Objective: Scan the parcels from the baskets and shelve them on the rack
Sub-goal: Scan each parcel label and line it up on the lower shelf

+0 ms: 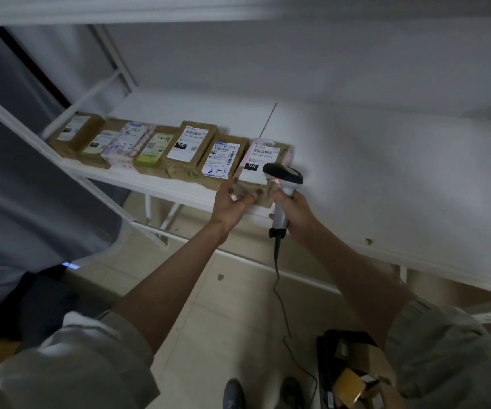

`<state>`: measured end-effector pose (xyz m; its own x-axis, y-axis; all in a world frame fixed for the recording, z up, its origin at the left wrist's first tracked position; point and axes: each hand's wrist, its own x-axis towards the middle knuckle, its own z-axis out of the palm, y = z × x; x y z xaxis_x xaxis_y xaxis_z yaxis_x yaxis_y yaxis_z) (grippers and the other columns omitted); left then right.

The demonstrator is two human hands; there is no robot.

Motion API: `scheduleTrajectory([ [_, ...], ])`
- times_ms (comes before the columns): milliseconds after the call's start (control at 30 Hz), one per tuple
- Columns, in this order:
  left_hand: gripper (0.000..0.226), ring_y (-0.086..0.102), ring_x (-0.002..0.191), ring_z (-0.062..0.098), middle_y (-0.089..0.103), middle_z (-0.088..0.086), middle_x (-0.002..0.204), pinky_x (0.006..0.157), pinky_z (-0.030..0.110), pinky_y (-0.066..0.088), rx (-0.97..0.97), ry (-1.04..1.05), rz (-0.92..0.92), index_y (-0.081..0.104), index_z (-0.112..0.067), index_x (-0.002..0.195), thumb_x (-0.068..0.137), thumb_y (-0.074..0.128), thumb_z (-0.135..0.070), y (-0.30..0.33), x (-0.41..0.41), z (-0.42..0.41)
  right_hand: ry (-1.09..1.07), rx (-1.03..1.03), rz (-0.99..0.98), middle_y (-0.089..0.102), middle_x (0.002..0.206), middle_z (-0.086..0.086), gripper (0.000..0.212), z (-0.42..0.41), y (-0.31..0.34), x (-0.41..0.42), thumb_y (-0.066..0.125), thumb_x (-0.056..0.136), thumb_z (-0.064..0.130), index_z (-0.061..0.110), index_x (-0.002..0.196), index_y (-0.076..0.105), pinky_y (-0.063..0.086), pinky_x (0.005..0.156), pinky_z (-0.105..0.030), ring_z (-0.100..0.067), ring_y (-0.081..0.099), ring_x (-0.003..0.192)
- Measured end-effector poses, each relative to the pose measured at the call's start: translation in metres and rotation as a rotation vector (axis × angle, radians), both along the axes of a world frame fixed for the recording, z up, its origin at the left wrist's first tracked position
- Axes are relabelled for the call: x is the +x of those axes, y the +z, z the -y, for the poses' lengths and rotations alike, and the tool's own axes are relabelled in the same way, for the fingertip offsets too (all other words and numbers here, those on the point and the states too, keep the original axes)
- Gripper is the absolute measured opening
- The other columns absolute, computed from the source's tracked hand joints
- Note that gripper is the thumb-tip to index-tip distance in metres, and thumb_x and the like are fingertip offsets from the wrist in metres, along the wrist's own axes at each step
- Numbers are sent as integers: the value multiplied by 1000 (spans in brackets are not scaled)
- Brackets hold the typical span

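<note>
A brown cardboard parcel (263,159) with a white label marked 15H lies at the right end of a row on the white rack shelf (386,178). My left hand (232,200) grips its near left corner, fingers curled against the front face. My right hand (293,208) holds the handle of a white and black barcode scanner (284,174) beside the parcel's right corner, with a red light at its window. Several more labelled parcels (189,144) stand in the row to the left.
A black basket (335,349) with brown parcels sits on the tiled floor at lower right. The scanner cable (279,296) hangs down to the floor. The white rack frame (8,113) crosses diagonally on the left. My shoes (263,392) show at the bottom.
</note>
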<state>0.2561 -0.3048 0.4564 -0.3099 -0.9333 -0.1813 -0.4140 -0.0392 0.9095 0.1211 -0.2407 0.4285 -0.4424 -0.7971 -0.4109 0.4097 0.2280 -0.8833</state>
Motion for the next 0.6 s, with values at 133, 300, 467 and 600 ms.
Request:
scheduleTrajectory([
  [133, 36, 59, 113, 21, 56, -7, 110, 88, 34, 58, -63, 13, 6, 54, -19, 118, 88, 75, -19, -9, 12, -12, -25, -4, 65, 63, 114, -7, 34, -24, -6, 13, 63, 99, 24, 5, 128, 59, 58, 91, -46, -25, 63, 109],
  [300, 25, 67, 93, 32, 62, 13, 109, 68, 27, 57, -98, -54, 20, 53, -18, 113, 93, 68, -16, -27, 19, -45, -91, -42, 114, 65, 118, -16, 33, -83, -11, 34, 60, 101, 23, 2, 127, 58, 59, 90, -50, -35, 68, 110],
  [467, 22, 67, 89, 29, 64, 9, 104, 75, 37, 57, -61, -276, 92, 55, -19, 112, 92, 65, -17, -55, 12, -98, -280, -8, 117, 67, 114, -21, 29, -162, -25, 57, 58, 102, 23, 2, 122, 60, 63, 72, -44, -29, 73, 91],
  [600, 15, 66, 87, 26, 63, 5, 102, 72, 34, 55, -1, -514, 163, 57, -20, 111, 97, 62, -19, -88, 0, -158, -476, 71, 175, 68, 114, -20, 27, -234, -54, 72, 59, 102, 23, 6, 123, 60, 63, 70, -42, -26, 73, 87],
])
